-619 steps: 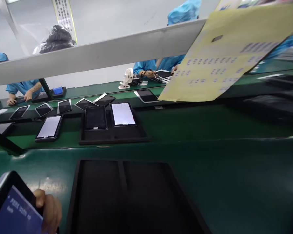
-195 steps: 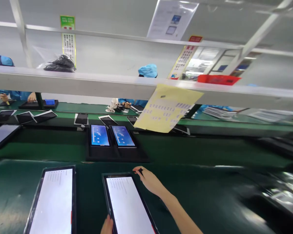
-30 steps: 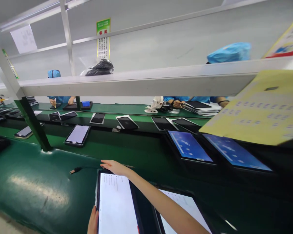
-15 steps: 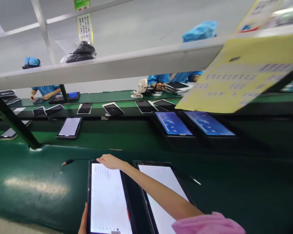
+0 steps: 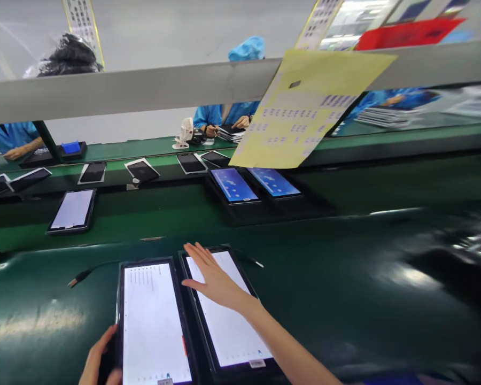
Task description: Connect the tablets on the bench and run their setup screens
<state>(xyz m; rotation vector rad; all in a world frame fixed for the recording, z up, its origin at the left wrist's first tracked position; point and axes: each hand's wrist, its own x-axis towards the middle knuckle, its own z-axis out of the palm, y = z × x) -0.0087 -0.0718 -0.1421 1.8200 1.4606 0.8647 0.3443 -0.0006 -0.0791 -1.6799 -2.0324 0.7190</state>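
Two lit tablets lie side by side on the near green table (image 5: 344, 289), screens white: the left tablet (image 5: 152, 321) and the right tablet (image 5: 224, 310). Two more tablets with blue screens (image 5: 232, 184) (image 5: 273, 182) sit together in a black tray (image 5: 264, 211) on the belt beyond. One tablet with a pale screen (image 5: 72, 209) lies alone further left. A row of dark tablets (image 5: 142, 170) lies on the far belt; I count about seven, though the leftmost are hard to tell. One cable (image 5: 80, 276) lies on the table left of the near pair, and a second cable end (image 5: 254, 261) shows right of it. One yellow sheet (image 5: 308, 107) hangs from the shelf (image 5: 144, 88).

The right hand (image 5: 214, 278) is spread flat, fingers (image 5: 194, 255) open and straight, over the upper half of the right tablet, gripping nothing; whether it touches the glass I cannot tell. The left hand (image 5: 98, 363) curls around the lower left edge of the left tablet, fingers closed on its frame.

Half a second ago the right hand rested at the top edge of the left tablet; it has since crossed to the right one. The left hand has stayed at the same corner.

Across the line, people in blue work at their own stations.
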